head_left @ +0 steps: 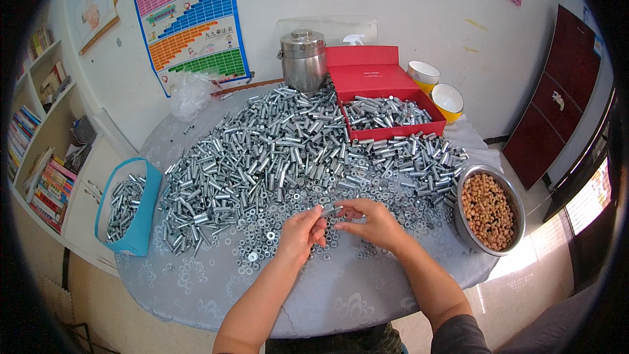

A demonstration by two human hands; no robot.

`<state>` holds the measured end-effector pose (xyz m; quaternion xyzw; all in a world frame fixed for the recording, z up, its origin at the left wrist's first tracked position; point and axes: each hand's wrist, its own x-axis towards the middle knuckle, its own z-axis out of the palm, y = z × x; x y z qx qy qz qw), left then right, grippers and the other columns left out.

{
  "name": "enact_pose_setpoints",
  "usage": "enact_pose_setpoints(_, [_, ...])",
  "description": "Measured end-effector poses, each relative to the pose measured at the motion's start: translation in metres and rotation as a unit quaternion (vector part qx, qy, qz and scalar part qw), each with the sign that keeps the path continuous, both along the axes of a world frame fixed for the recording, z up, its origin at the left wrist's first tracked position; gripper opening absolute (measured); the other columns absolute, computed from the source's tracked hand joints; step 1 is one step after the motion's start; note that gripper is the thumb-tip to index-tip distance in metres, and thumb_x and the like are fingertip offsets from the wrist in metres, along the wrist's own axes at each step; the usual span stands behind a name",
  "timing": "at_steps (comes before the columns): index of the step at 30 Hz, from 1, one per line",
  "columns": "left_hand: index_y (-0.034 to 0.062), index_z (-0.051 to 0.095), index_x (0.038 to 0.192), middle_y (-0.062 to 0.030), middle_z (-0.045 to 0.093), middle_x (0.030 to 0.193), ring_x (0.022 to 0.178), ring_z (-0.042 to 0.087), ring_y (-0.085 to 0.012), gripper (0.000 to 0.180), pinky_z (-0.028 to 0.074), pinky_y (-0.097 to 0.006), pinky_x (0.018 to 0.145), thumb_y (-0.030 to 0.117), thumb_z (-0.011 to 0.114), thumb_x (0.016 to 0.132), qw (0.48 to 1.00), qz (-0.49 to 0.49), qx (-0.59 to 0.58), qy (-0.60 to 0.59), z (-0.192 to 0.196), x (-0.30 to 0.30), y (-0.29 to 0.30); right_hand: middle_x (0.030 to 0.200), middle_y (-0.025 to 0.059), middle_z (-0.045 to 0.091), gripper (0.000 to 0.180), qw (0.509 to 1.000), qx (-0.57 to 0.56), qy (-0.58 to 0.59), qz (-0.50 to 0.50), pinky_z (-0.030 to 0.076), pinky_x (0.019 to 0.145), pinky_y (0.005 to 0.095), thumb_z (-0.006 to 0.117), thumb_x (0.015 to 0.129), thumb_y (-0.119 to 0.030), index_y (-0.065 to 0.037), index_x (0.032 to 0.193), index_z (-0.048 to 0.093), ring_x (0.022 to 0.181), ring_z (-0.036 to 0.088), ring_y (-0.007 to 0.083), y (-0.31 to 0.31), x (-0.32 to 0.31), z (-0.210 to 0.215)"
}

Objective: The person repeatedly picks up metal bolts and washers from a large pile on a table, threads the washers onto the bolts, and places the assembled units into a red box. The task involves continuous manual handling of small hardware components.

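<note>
Both my hands meet above the near edge of a large heap of loose silvery metal sleeves and bolts (255,151). My left hand (301,233) is closed, pinching a small silvery metal piece (329,210) at its fingertips; whether it is a bolt or a sleeve is too small to tell. Curved toward the far end of that piece, my right hand (372,223) has its thumb and forefinger apart with a gap between them. Beneath and around my fingers lie many small washers and nuts (268,236), scattered on the grey patterned tablecloth (314,305).
On the left stands a blue box (147,213) of metal pieces. A red open box (393,134), also filled with them, sits at the back, beside a lidded steel pot (304,65) and two yellow-and-white bowls (448,99). A steel bowl of brownish nuts or beans (519,223) is at right.
</note>
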<state>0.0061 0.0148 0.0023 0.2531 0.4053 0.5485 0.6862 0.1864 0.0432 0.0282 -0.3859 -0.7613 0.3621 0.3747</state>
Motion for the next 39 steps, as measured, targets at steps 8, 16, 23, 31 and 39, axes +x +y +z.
enact_pose_setpoints(8, [0.0024,0.057,0.075,-0.0038,0.056,0.066,0.045,0.045,-0.0082,0.026,0.045,-0.026,0.040,0.027,0.059,0.085,0.999,0.029,0.015,0.001,0.000,-0.005,0.003,0.071,0.0076,0.061,0.017,0.975,0.103,-0.199,-0.001,0.047,0.060,0.0335,0.071,0.066,-0.019,-0.007,0.076,0.065,0.067,0.059,0.0238,0.008,0.007,-0.022])
enact_pose_setpoints(16, [0.0014,0.057,0.075,-0.0051,0.056,0.065,0.045,0.046,-0.0087,0.026,0.045,-0.026,0.041,0.025,0.060,0.085,0.999,0.037,-0.008,0.011,0.001,-0.002,0.001,0.071,0.0081,0.062,0.016,0.962,0.152,-0.211,-0.080,0.047,0.060,0.0306,0.069,0.069,-0.018,-0.006,0.079,0.066,0.065,0.060,0.0209,0.004,0.004,-0.020])
enact_pose_setpoints(23, [0.0005,0.056,0.077,-0.0050,0.056,0.066,0.045,0.046,-0.0087,0.026,0.045,-0.025,0.042,0.025,0.059,0.085,1.000,0.020,-0.012,0.016,0.003,-0.001,0.001,0.080,0.0028,0.065,0.017,0.988,-0.097,0.078,-0.094,0.046,0.064,0.0223,0.069,0.075,-0.013,-0.001,0.088,0.066,0.070,0.056,0.0076,0.003,0.000,-0.005])
enact_pose_setpoints(31, [-0.0007,0.056,0.079,-0.0050,0.055,0.066,0.046,0.046,-0.0088,0.027,0.045,-0.026,0.042,0.026,0.060,0.085,1.000,-0.013,-0.013,0.024,0.001,-0.001,0.000,0.085,0.0051,0.064,0.020,0.996,-0.058,0.057,-0.033,0.046,0.069,0.0227,0.067,0.076,-0.008,-0.002,0.095,0.065,0.076,0.057,0.0094,0.001,-0.003,-0.002])
enact_pose_setpoints(39, [0.0000,0.057,0.079,-0.0049,0.056,0.065,0.046,0.047,-0.0090,0.027,0.045,-0.026,0.042,0.027,0.061,0.084,1.000,-0.013,-0.006,0.015,0.001,-0.003,0.000,0.086,0.0075,0.063,0.017,0.998,0.043,-0.006,-0.053,0.045,0.068,0.0270,0.064,0.077,-0.012,-0.006,0.094,0.066,0.076,0.057,0.0172,0.008,0.005,-0.002])
